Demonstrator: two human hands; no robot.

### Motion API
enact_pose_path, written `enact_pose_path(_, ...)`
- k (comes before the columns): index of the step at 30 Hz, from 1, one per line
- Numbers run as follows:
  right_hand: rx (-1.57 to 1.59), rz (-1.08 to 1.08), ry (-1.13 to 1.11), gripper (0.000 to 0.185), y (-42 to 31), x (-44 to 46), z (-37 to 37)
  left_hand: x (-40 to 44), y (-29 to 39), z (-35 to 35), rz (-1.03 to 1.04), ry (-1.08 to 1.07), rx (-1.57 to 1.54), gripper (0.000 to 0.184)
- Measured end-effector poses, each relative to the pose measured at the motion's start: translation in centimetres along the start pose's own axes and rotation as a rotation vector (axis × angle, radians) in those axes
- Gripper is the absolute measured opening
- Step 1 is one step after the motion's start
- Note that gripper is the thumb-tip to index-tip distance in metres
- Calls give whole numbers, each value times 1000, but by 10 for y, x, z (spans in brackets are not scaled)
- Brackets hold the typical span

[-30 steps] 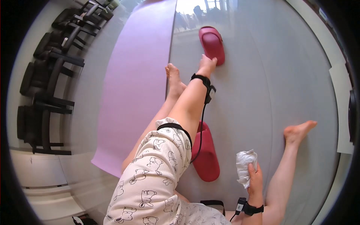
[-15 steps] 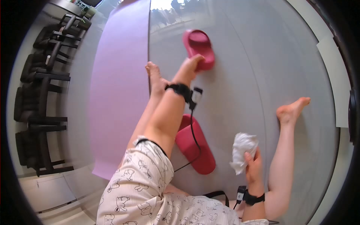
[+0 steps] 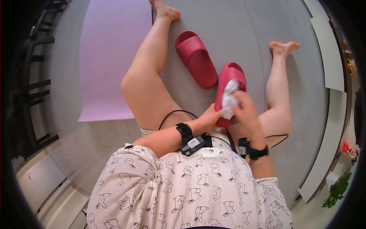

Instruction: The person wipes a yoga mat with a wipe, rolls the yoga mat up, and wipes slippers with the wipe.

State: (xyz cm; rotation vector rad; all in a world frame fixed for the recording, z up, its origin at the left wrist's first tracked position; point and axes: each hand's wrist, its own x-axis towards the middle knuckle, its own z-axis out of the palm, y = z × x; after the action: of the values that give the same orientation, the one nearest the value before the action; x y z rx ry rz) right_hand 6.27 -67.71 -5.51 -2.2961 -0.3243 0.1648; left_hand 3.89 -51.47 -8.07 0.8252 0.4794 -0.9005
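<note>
A pink-red slide slipper (image 3: pixel 224 78) is close in front of my body, its toe end pointing away. My left hand (image 3: pixel 211 115) grips its near end from the left side. A crumpled white cloth or wipe (image 3: pixel 230 98) lies against the slipper's inner surface, pinched in my right hand (image 3: pixel 244 106), which is blurred by motion. Whether the slipper touches the floor cannot be made out. The second pink-red slipper (image 3: pixel 197 61) rests on the floor just to the left, untouched by either hand.
My bare legs are spread on the grey tiled floor (image 3: pixel 221 23) on both sides of the slippers. A pink-purple mat (image 3: pixel 110 57) lies on the left. Black cables run from the wrist straps (image 3: pixel 184 133). Dark chairs (image 3: pixel 40 87) stand far left, a green plant (image 3: pixel 337 189) at right.
My left hand has drawn the far slipper back toward my body. My right hand has brought the white cloth from the right onto that slipper. My view has tilted down.
</note>
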Motion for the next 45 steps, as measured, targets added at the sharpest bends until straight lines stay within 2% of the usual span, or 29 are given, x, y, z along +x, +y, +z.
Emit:
enact_pose_path(2, -105, 67, 27, 38, -20, -11, 35, -6, -3, 1, 64, 4, 36, 37)
enact_pose_path(4, -149, 32, 45, 40, -19, 1, 41, -10, -2, -2, 67, -14, 88, 37)
enact_pose_path(6, -308, 444, -217, 40, -11, 33, 42, -14, -2, -8, 37, -20, 198, 36)
enact_pose_path(8, 346, 629, -6, 36, 67, 58, 77, -3, -13, -18, 89, -20, 253, 36)
enact_pose_path(9, 337, 624, -13, 36, 61, 76, 76, 2, -13, -22, 91, -39, 204, 35)
enact_pose_path(11, 600, 829, 299, 33, 31, 100, 78, 1, -12, -26, 89, -52, 127, 35)
enact_pose_path(12, 584, 835, 278, 33, 43, 102, 81, -4, -7, -24, 81, -62, 178, 36)
enact_pose_path(15, -589, -345, 349, 31, 103, 89, 89, -6, 2, -25, 64, -101, 199, 35)
enact_pose_path(16, -585, -340, 333, 31, 94, 77, 85, -8, 0, -25, 51, -135, 187, 34)
enact_pose_path(18, -464, 243, -439, 31, 67, 59, 61, -11, 0, -24, 54, -70, 182, 29)
enact_pose_path(20, -222, 341, -356, 42, -2, 33, 40, -13, -6, -29, 80, 25, 206, 27)
enact_pose_path(21, -95, 208, -305, 47, -3, 7, 40, -9, -10, -35, 70, 34, 202, 27)
enact_pose_path(22, 28, 79, -246, 53, -2, -15, 39, -1, -13, -40, 35, -69, 128, 28)
enact_pose_path(23, 15, 87, -251, 55, -12, -27, 38, 6, -17, -43, 3, -177, 55, 30)
enact_pose_path(24, -1, 93, -249, 58, -22, -31, 40, 10, -21, -42, -2, -182, 60, 30)
enact_pose_path(26, -12, 88, -191, 55, -3, -27, 50, 16, -29, -39, -97, 47, 70, 34)
enact_pose_path(28, -75, 160, -222, 44, 30, 0, 62, 6, -15, -29, -48, -4, 130, 35)
enact_pose_path(30, -172, 520, -268, 31, 26, 46, 54, -3, -11, -19, 8, 85, 239, 38)
enact_pose_path(32, 1133, 717, 402, 39, 77, 85, 86, 0, -6, -13, 70, 70, 264, 40)
enact_pose_path(33, 1137, 717, 414, 39, 80, 82, 83, 15, -17, -22, 120, 75, 329, 39)
enact_pose_path(34, 910, 659, 318, 37, 80, 74, 77, 18, -22, -22, 167, 77, 386, 38)
enact_pose_path(35, 679, 592, 217, 36, 81, 68, 69, 20, -28, -23, 191, 193, 357, 35)
enact_pose_path(38, 18, 377, -88, 32, 66, 46, 59, 0, -4, -12, 198, 100, 222, 31)
enact_pose_path(39, 75, 501, -114, 33, 29, 39, 45, -1, 0, -12, 184, 66, 149, 30)
enact_pose_path(41, -144, 309, -84, 37, -18, -7, 38, -4, 5, -13, 131, 108, 88, 30)
enact_pose_path(42, -404, -25, -10, 40, -21, -28, 43, -4, 10, -13, 94, 140, 50, 30)
enact_pose_path(43, -407, -26, -12, 40, -33, -37, 38, -4, 11, -12, 71, 141, 46, 30)
enact_pose_path(45, -285, 170, -122, 44, -55, -46, 26, -4, 12, -6, 110, 59, 69, 30)
